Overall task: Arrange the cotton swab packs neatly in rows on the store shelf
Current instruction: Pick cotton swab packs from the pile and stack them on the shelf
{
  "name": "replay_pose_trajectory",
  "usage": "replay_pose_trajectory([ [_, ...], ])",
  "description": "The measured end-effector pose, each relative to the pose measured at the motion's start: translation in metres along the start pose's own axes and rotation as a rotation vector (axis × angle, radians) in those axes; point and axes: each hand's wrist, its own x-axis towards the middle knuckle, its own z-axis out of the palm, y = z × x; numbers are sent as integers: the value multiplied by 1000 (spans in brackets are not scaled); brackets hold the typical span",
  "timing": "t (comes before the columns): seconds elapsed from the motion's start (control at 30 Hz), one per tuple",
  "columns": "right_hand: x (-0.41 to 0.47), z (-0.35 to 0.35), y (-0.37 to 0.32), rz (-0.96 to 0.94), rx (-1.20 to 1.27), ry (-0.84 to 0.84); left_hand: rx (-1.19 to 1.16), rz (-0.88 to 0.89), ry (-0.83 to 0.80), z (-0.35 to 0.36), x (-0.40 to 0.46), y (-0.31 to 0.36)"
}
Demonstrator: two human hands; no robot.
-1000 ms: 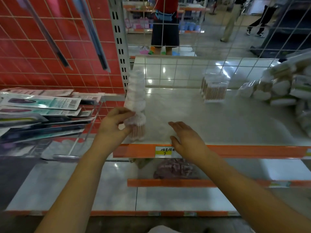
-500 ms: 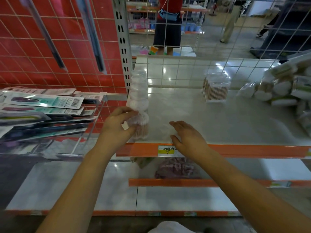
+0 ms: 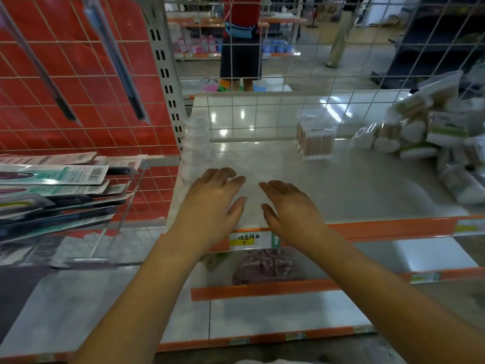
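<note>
A row of clear cotton swab packs (image 3: pixel 195 147) runs front to back along the left edge of the grey shelf (image 3: pixel 367 185). My left hand (image 3: pixel 214 203) lies flat with straight fingers at the near end of that row and hides its front pack. My right hand (image 3: pixel 290 206) hovers flat beside it, holding nothing. One square pack of swabs (image 3: pixel 316 139) stands upright near the back middle. A loose heap of swab packs (image 3: pixel 433 135) lies at the shelf's right end.
A wire grid (image 3: pixel 288 74) backs the shelf. An orange price rail (image 3: pixel 393 228) marks its front edge. Toothbrush packs (image 3: pixel 57 179) hang on a rack at the left. A dark bag (image 3: pixel 265 266) lies on the lower shelf. A person stands beyond the grid.
My left hand has let go of the front pack and opened flat over it, shifting right. My right hand has stayed beside it. The camera view has tilted slightly.
</note>
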Motion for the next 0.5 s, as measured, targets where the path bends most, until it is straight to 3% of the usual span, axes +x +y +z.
replay_pose_trajectory([
  [0.3, -31, -30, 72, 82, -61, 65, 116, 137, -168, 51, 43, 67],
  [0.5, -51, -56, 138, 108, -86, 69, 106, 115, -140, 79, 78, 131],
])
